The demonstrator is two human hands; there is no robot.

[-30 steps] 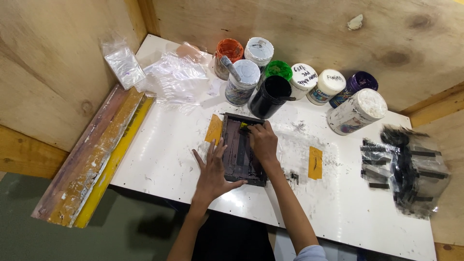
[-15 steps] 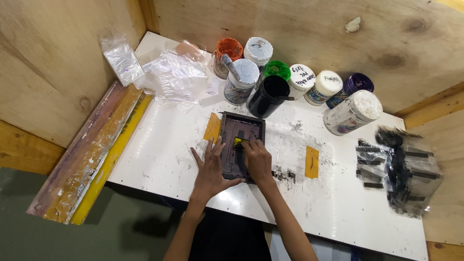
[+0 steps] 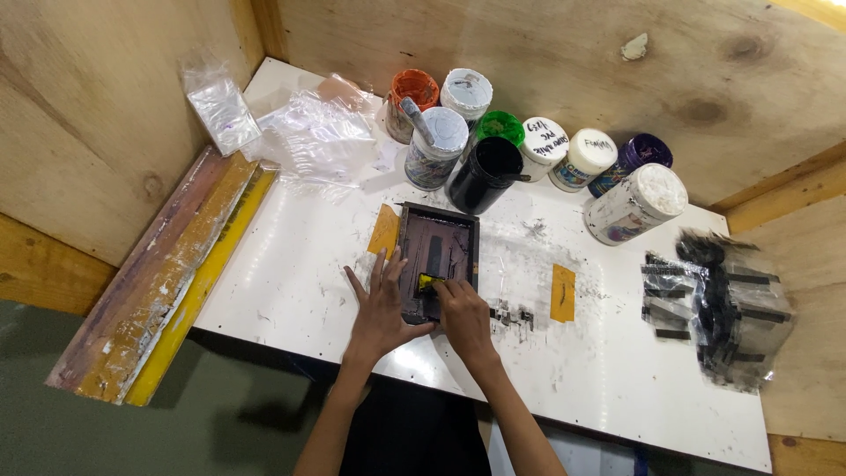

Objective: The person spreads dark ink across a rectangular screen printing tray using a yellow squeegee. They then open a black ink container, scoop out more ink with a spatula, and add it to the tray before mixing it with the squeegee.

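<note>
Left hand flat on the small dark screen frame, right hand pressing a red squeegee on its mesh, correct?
Not quite: the head view shows the squeegee is yellow, not red. The left hand lies flat on the frame; the right hand presses it.

Bright even overhead light; soft shadows; sharp centre; edges bowed, perhaps wide lens.

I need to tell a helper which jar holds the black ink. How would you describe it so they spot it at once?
Start at the row of jars along the back of the white table, by the plywood wall. The black jar stands in front of the green-lidded jar, just behind the small dark printing frame. It alone is open, dark inside and out.
</note>
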